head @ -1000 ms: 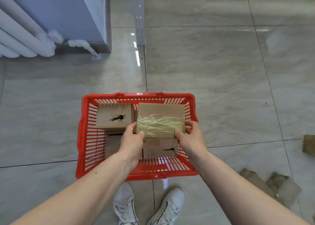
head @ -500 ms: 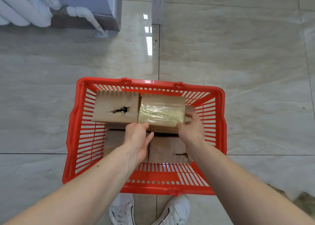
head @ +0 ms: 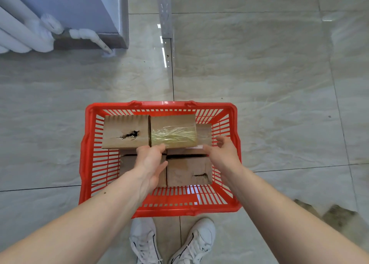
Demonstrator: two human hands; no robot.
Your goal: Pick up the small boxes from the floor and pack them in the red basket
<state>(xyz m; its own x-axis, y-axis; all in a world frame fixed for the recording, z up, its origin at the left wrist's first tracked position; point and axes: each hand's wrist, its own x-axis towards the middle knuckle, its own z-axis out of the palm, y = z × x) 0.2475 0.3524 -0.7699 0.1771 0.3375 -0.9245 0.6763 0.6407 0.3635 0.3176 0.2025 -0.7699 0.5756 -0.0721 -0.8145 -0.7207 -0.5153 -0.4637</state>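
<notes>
The red basket (head: pixel 87 144) stands on the tiled floor in front of my feet. Inside it, a cardboard box with shiny tape (head: pixel 173 131) lies on top at the back, beside a box with a torn hole (head: pixel 125 132). Lower boxes (head: pixel 188 170) show beneath them. My left hand (head: pixel 150 161) hovers just in front of the taped box, fingers apart, holding nothing. My right hand (head: pixel 224 150) is open at the box's right, apart from it.
White radiator pipes (head: pixel 22 34) and a blue-grey wall corner (head: pixel 111 14) stand at the back left. A metal strip (head: pixel 165 10) runs up the floor behind the basket. Blurred brown cardboard pieces (head: pixel 337 217) lie on the floor at the right. My white shoes (head: pixel 173 243) are below the basket.
Both hands lowered the taped box into the basket beside the torn box, then let go and drew back with fingers spread. The view shifted closer over the basket.
</notes>
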